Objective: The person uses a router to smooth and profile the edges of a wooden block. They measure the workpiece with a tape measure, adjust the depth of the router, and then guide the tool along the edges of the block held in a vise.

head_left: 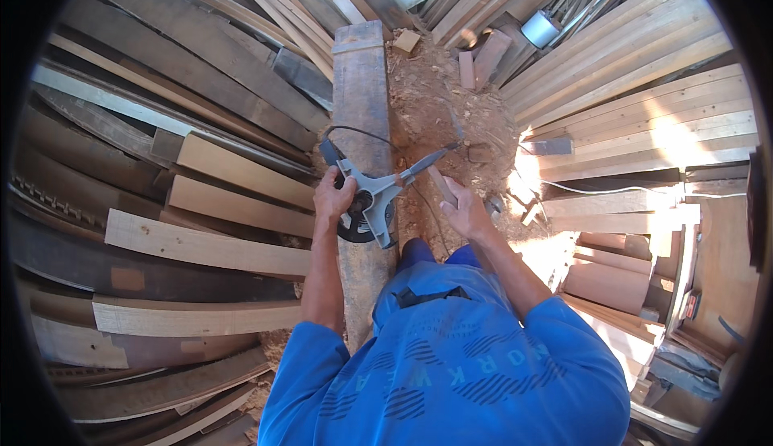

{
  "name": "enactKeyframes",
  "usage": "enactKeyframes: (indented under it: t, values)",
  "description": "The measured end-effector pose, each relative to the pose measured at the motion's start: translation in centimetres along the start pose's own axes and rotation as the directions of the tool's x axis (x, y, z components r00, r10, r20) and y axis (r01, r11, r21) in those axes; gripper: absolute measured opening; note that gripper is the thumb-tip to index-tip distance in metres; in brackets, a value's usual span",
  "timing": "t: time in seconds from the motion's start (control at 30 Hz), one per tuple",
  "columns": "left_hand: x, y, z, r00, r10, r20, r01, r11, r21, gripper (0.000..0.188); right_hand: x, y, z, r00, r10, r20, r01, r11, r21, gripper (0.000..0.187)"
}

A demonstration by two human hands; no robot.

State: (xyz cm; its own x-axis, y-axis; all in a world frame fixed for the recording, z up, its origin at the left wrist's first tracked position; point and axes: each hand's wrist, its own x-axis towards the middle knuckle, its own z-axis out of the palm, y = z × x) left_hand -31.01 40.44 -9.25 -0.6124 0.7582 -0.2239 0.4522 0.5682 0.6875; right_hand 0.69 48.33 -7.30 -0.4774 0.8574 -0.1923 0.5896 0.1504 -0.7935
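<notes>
My left hand (334,195) is closed on the edge of a grey three-armed frame (372,192) with a dark round body beneath it; its exact kind is unclear. The frame rests on a long worn plank (360,84) in front of me. From its right arm a narrow dark blade-like piece (431,161) sticks out to the far right. My right hand (467,208) grips a flat brownish bar (441,183), which points up toward that piece; whether they touch I cannot tell. A black cord (362,131) loops behind the frame.
Stacked boards (209,241) crowd the left side, and more light planks (644,132) line the right. Wood shavings (435,100) cover the ground beyond the plank. A silvery can (540,29) stands at the far right. A white cable (604,191) crosses the right-hand boards.
</notes>
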Motion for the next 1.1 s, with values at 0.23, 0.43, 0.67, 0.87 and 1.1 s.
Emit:
enactKeyframes:
  t: [0.23, 0.43, 0.67, 0.87, 1.1]
  values:
    - [0.0, 0.6, -0.2, 0.999, -0.036, 0.029, 0.035, 0.999, 0.041, 0.046, 0.0, -0.5, 0.5, 1.0, 0.03, 0.004, -0.03, 0.998, -0.053, 0.064]
    - [0.3, 1.0, 0.0, 0.999, -0.013, 0.049, 0.012, 1.0, 0.022, 0.046, 0.7, 0.7, 0.2, 0.982, 0.063, -0.178, -0.033, 0.985, 0.169, 0.064]
    - [0.2, 0.6, -0.3, 0.997, -0.043, 0.059, 0.038, 0.997, 0.071, 0.051, 0.7, 0.6, -0.1, 0.999, -0.026, -0.036, 0.028, 0.999, 0.033, 0.062]
    - [0.6, 0.3, -0.4, 0.996, -0.038, 0.079, 0.037, 0.999, 0.011, 0.051, 0.5, 0.9, 0.6, 0.999, -0.033, 0.013, 0.034, 0.993, -0.112, 0.062]
    - [0.2, -0.5, 0.2, 0.997, -0.005, -0.074, 0.012, 0.995, 0.095, 0.048, 0.0, -0.6, 0.6, 0.998, 0.057, -0.001, -0.057, 0.998, 0.006, 0.065]
